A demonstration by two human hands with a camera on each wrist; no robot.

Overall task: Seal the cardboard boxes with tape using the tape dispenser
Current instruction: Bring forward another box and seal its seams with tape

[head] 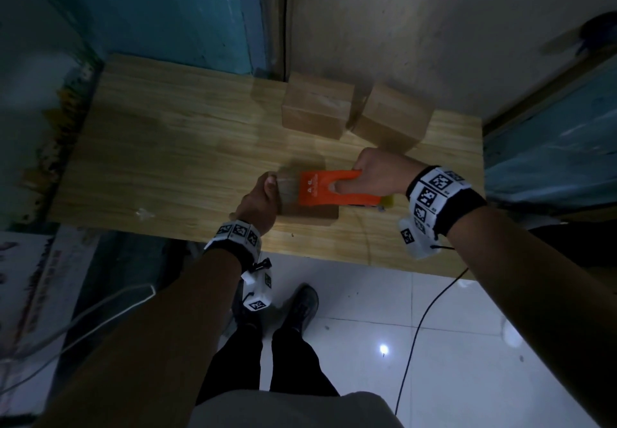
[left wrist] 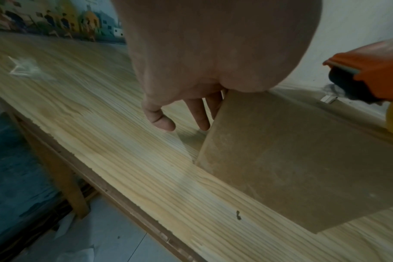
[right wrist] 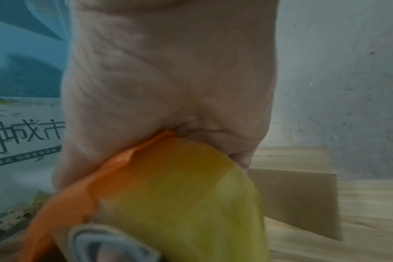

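Note:
A small cardboard box point(head: 314, 215) lies near the wooden table's front edge; its brown side point(left wrist: 303, 159) fills the left wrist view. My left hand point(head: 263, 198) clasps the box's left end, thumb on top and fingers point(left wrist: 200, 115) down the side. A clear strip of tape point(left wrist: 180, 140) hangs along that side. An orange tape dispenser point(head: 320, 188) rests on the box top, with my right hand point(head: 374, 173) gripping its handle. Its yellowish tape roll point(right wrist: 180, 195) and orange frame point(right wrist: 79, 195) show under my palm.
Two more cardboard boxes point(head: 317, 107) point(head: 394, 117) stand at the back of the table point(head: 167, 160), against the wall. A scrap of clear tape point(head: 143, 213) lies front left. A black cable point(head: 420, 327) runs across the white tiled floor by my feet.

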